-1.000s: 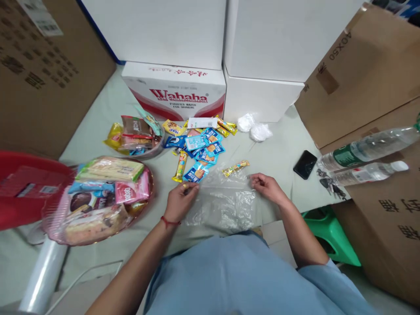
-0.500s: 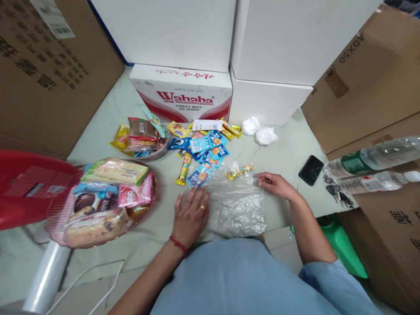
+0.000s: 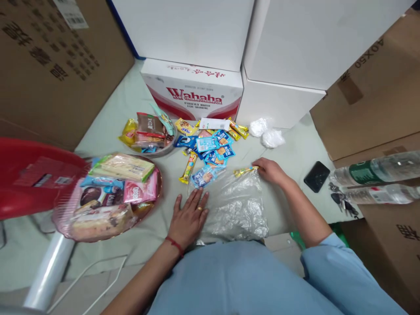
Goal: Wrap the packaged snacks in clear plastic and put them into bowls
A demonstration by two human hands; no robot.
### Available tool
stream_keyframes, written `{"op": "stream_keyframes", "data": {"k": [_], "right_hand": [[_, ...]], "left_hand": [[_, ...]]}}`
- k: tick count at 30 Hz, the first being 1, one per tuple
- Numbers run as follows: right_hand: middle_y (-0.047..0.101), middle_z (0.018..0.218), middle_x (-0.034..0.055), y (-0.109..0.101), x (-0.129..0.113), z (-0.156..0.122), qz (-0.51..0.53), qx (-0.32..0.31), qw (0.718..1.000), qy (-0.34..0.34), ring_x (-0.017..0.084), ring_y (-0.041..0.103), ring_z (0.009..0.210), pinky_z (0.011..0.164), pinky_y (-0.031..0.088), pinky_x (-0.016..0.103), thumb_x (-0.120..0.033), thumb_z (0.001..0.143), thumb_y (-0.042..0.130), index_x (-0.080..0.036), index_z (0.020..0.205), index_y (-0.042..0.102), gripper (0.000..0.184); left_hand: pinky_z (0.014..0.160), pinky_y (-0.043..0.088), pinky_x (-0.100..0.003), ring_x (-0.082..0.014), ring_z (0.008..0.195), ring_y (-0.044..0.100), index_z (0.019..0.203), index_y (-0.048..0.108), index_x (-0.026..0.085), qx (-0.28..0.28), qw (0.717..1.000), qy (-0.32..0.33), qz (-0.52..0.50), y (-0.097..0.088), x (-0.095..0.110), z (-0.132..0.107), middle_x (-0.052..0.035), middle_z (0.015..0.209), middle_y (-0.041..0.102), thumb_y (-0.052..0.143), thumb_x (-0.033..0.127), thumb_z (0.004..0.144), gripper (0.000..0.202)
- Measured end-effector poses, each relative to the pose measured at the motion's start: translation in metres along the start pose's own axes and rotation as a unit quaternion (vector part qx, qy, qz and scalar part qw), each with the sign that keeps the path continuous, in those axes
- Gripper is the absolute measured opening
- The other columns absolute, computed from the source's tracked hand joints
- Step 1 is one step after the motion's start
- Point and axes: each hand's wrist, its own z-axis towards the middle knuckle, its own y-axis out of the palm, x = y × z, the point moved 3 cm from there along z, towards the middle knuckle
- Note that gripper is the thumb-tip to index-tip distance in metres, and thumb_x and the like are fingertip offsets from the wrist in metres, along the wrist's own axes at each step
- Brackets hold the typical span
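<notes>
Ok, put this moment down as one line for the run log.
left hand: flat on clear plastic bag, left edge | right hand: bag's far corner, fingertips at yellow snack stick | right grip: unclear

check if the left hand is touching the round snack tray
Apart. The head view shows the left hand lying flat, with a strip of bare cloth between its thumb and the snack tray.
</notes>
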Motion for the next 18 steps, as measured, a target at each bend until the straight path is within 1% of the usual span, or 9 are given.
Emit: {"op": "stream_keyframes", "data": {"k": [2, 5, 7, 8, 10, 13, 14, 16, 18], "right_hand": [[0.073, 0.119, 0.0105, -0.01, 0.014, 0.0, -0.026, 0.003, 0.999, 0.029, 0.027, 0.069, 0.109, 0.096, 0.053, 0.036, -0.012, 0.087, 0.055, -0.02, 0.122, 0.075, 0.041], [0.072, 0.123, 0.0123, -0.028, 0.033, 0.004, -0.055, 0.045, 0.992, 0.1, 0.029, 0.068, 0.109, 0.097, 0.053, 0.039, -0.017, 0.089, 0.058, -0.019, 0.126, 0.073, 0.04], [0.066, 0.134, 0.0157, -0.04, 0.033, 0.014, -0.068, 0.083, 0.985, 0.134, 0.031, 0.068, 0.112, 0.098, 0.054, 0.042, -0.023, 0.09, 0.061, -0.018, 0.133, 0.069, 0.044], [0.063, 0.14, 0.017, -0.045, 0.026, 0.023, -0.072, 0.099, 0.983, 0.139, 0.032, 0.067, 0.114, 0.098, 0.054, 0.043, -0.026, 0.091, 0.062, -0.017, 0.137, 0.067, 0.047], [0.061, 0.142, 0.017, -0.049, 0.001, 0.047, -0.073, 0.109, 0.984, 0.12, 0.032, 0.065, 0.119, 0.1, 0.053, 0.043, -0.029, 0.095, 0.06, -0.017, 0.139, 0.065, 0.046], [0.068, 0.134, 0.0122, -0.041, -0.06, 0.092, -0.057, 0.062, 0.996, 0.04, 0.03, 0.063, 0.123, 0.103, 0.05, 0.04, -0.029, 0.1, 0.052, -0.02, 0.136, 0.067, 0.04], [0.065, 0.139, 0.0112, -0.036, -0.081, 0.106, -0.049, 0.048, 0.998, 0.013, 0.03, 0.062, 0.125, 0.103, 0.05, 0.039, -0.032, 0.1, 0.054, -0.021, 0.139, 0.064, 0.042], [0.053, 0.156, 0.0097, -0.024, -0.118, 0.13, -0.049, 0.017, 0.998, -0.041, 0.031, 0.058, 0.131, 0.101, 0.05, 0.038, -0.034, 0.098, 0.059, -0.024, 0.152, 0.053, 0.055], [0.045, 0.164, 0.0085, -0.012, -0.139, 0.145, -0.073, -0.027, 0.995, -0.068, 0.031, 0.057, 0.133, 0.098, 0.051, 0.037, -0.034, 0.097, 0.06, -0.026, 0.156, 0.047, 0.061]], "left_hand": [[0.129, 0.007, -0.057, -0.0274, 0.151, 0.045, 0.159, 0.044, 0.027, -0.014, 1.0, -0.001, -0.001, 0.004, -0.002, -0.002, -0.0095, 0.166, 0.041, 0.04, 0.034, 0.107, 0.053], [0.13, 0.006, -0.058, -0.0272, 0.152, 0.043, 0.16, 0.043, 0.028, -0.018, 1.0, -0.004, -0.009, 0.005, -0.002, -0.005, -0.0093, 0.167, 0.039, 0.04, 0.034, 0.107, 0.053], [0.13, 0.005, -0.059, -0.0273, 0.152, 0.043, 0.16, 0.041, 0.029, -0.021, 1.0, -0.005, -0.017, 0.003, -0.001, -0.005, -0.0092, 0.167, 0.039, 0.04, 0.033, 0.106, 0.054], [0.13, 0.005, -0.059, -0.0272, 0.152, 0.043, 0.161, 0.041, 0.029, -0.024, 0.999, -0.008, -0.02, 0.002, 0.0, -0.004, -0.0091, 0.167, 0.039, 0.04, 0.033, 0.106, 0.055], [0.13, 0.003, -0.059, -0.0268, 0.153, 0.042, 0.16, 0.041, 0.03, -0.031, 0.999, -0.015, -0.023, 0.002, 0.0, -0.003, -0.0085, 0.168, 0.038, 0.04, 0.033, 0.106, 0.054], [0.13, 0.003, -0.059, -0.0259, 0.153, 0.043, 0.16, 0.042, 0.03, -0.034, 0.999, -0.018, -0.018, 0.001, 0.0, -0.003, -0.0081, 0.167, 0.039, 0.04, 0.034, 0.106, 0.054], [0.13, 0.003, -0.059, -0.0258, 0.152, 0.043, 0.159, 0.043, 0.03, -0.033, 0.999, -0.014, -0.013, 0.001, 0.0, -0.003, -0.0083, 0.167, 0.04, 0.039, 0.033, 0.106, 0.054], [0.13, 0.002, -0.058, -0.0258, 0.151, 0.045, 0.159, 0.043, 0.029, -0.027, 1.0, -0.004, 0.0, 0.001, 0.0, -0.003, -0.0088, 0.166, 0.041, 0.04, 0.033, 0.106, 0.054], [0.13, 0.002, -0.058, -0.0257, 0.151, 0.045, 0.159, 0.044, 0.028, -0.021, 1.0, 0.001, 0.009, 0.001, 0.0, -0.003, -0.009, 0.166, 0.041, 0.04, 0.033, 0.106, 0.053]]}}
